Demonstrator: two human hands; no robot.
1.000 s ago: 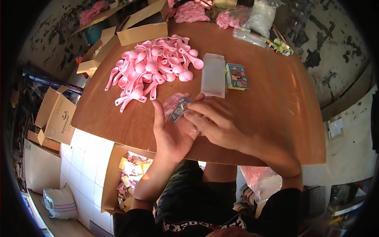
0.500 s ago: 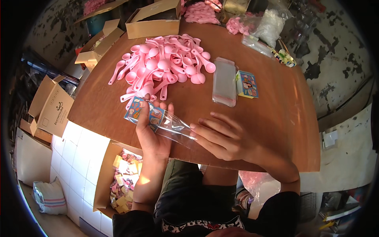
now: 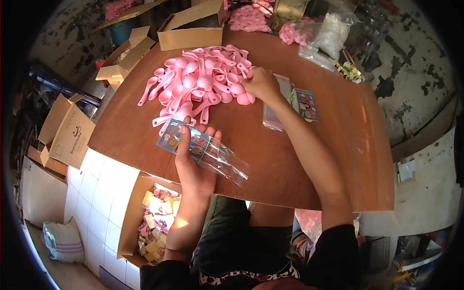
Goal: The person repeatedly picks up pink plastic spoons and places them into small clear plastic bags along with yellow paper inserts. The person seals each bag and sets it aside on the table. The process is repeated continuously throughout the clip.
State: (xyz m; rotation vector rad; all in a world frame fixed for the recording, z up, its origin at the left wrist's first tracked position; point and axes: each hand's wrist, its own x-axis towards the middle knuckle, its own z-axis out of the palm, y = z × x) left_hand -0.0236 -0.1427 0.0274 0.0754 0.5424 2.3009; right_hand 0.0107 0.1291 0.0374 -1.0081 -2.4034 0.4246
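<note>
My left hand [image 3: 197,169], palm up near the table's front edge, is closed on a clear plastic bag [image 3: 226,162]. A blue printed card [image 3: 169,137] sits at the bag's far-left end under my thumb, and the rest of the bag hangs out to the right. My right hand [image 3: 263,87] reaches to the right edge of a heap of pink plastic scoop spoons [image 3: 193,79]. Its fingers are pinched on a pink spoon there, mostly hidden by the hand. Behind that wrist lie a stack of clear bags [image 3: 273,118] and a stack of blue printed cards [image 3: 306,104].
An open carton [image 3: 191,38] stands at the table's far edge, beside more pink spoons [image 3: 249,19]. Bagged white material [image 3: 332,34] lies at the far right. Below the table's left front, a carton [image 3: 130,222] holds packed pieces. More cartons [image 3: 72,130] stand left.
My right hand has left the bag's open end and moved up to the spoon heap, closing on a spoon. My left hand still holds the bag and card.
</note>
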